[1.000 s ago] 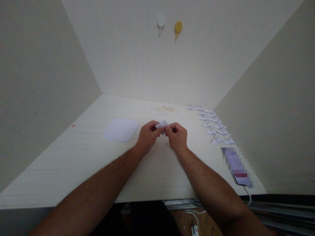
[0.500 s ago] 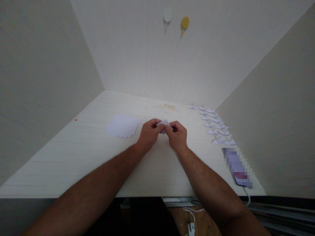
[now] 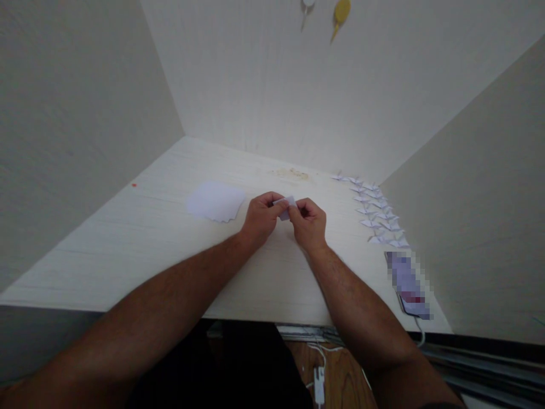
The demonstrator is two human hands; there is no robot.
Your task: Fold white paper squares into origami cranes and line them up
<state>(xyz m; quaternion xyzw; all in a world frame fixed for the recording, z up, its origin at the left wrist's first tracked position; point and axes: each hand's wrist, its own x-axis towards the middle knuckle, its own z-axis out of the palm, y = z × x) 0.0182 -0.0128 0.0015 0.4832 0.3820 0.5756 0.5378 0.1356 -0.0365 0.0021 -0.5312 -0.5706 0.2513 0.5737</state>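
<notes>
A small folded piece of white paper (image 3: 286, 213) is pinched between my two hands, just above the middle of the table. My left hand (image 3: 261, 216) grips its left side between thumb and fingers. On the other side, my right hand (image 3: 309, 222) pinches the right part, thumbs close together on the near face. The fingers behind the paper are partly hidden. To the left of my hands lies a stack of white paper sheets (image 3: 216, 200). Several folded white paper cranes (image 3: 377, 207) stand in rows at the right.
A phone (image 3: 406, 281), pixelated, lies near the right front corner with a white cable (image 3: 420, 332) running off the edge. Walls enclose the table (image 3: 128, 255) on three sides. A yellow hook (image 3: 342, 11) and a white one hang on the back wall. A power strip (image 3: 319, 386) sits below.
The camera view has shifted, so the table appears higher. The paper has turned slightly between my fingers and now shows a squarer outline; both hands keep hold of it.
</notes>
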